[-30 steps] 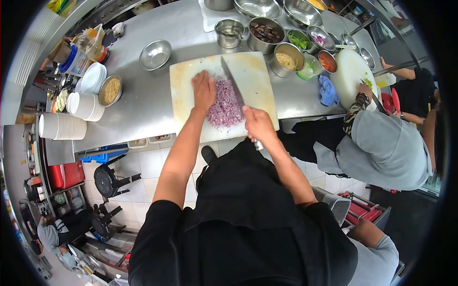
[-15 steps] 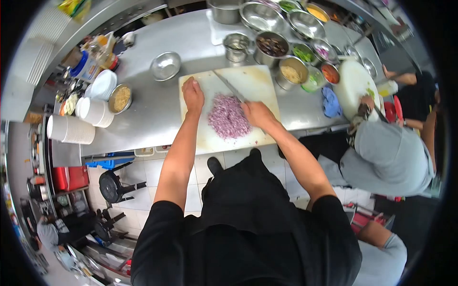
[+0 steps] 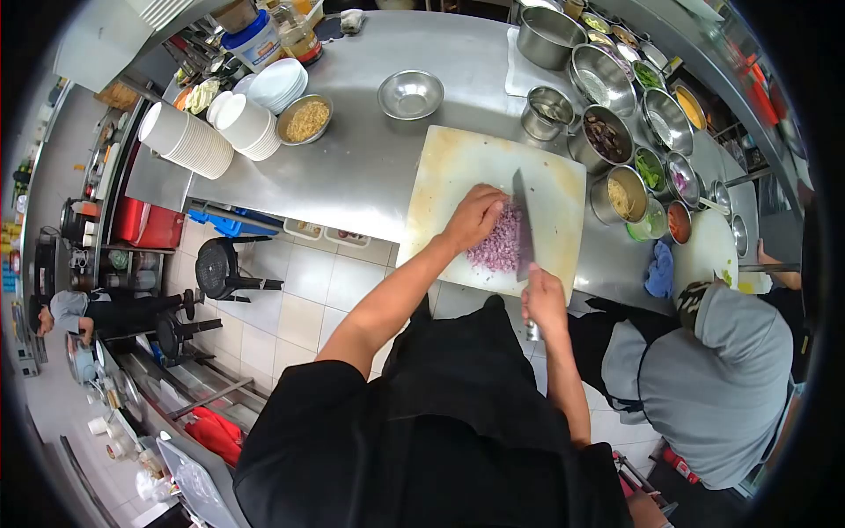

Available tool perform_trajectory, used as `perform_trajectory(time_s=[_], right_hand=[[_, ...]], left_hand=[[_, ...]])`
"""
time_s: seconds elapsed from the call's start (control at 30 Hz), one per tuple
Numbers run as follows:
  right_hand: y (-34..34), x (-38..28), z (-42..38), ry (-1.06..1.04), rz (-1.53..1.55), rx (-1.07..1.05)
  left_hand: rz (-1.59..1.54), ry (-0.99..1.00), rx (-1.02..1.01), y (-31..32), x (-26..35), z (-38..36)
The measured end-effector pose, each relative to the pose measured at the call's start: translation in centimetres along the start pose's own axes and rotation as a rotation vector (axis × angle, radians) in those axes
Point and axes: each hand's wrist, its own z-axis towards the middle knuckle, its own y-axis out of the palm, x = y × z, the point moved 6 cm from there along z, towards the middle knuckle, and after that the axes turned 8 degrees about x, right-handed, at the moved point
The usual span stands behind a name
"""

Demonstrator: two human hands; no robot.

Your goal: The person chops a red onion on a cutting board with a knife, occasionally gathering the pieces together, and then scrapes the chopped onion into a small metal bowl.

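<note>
On the white cutting board (image 3: pixel 440 176) lies a heap of finely chopped red onion (image 3: pixel 497 246). My right hand (image 3: pixel 544 299) is wrapped round the handle of a kitchen knife (image 3: pixel 525 224). The knife's broad blade points away from me, along the right side of the heap. My left hand (image 3: pixel 475 216) is cupped against the upper left of the onion, its fingers bent towards the blade and gripping nothing visible. The fingertips partly hide the onion there. A few onion bits lie scattered on the board.
A metal bowl (image 3: pixel 411 95) sits behind the board. Pots, including one of dark pieces (image 3: pixel 607 136), and bowls crowd the right. Stacked white containers (image 3: pixel 189 145) and a bowl of tan bits (image 3: pixel 306 120) stand left. A co-worker in grey (image 3: pixel 713 387) is close on my right.
My left hand has come from the board's upper left to the onion. My right hand has drawn nearer me, turning the knife alongside the heap. The heap looks narrower, and the view has shifted.
</note>
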Motion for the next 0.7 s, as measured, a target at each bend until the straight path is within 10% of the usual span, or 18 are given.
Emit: perform_trajectory(time_s=[0.23, 0.7], right_hand=[[2.4, -1.6, 0.2, -0.120, -0.109, 0.039], [5.0, -2.4, 0.9, -0.302, -0.183, 0.008]], left_hand=[[0.083, -0.201, 0.462, 0.0, -1.1, -3.5], [0.163, -0.222, 0.507, -0.5, -1.7, -4.7]])
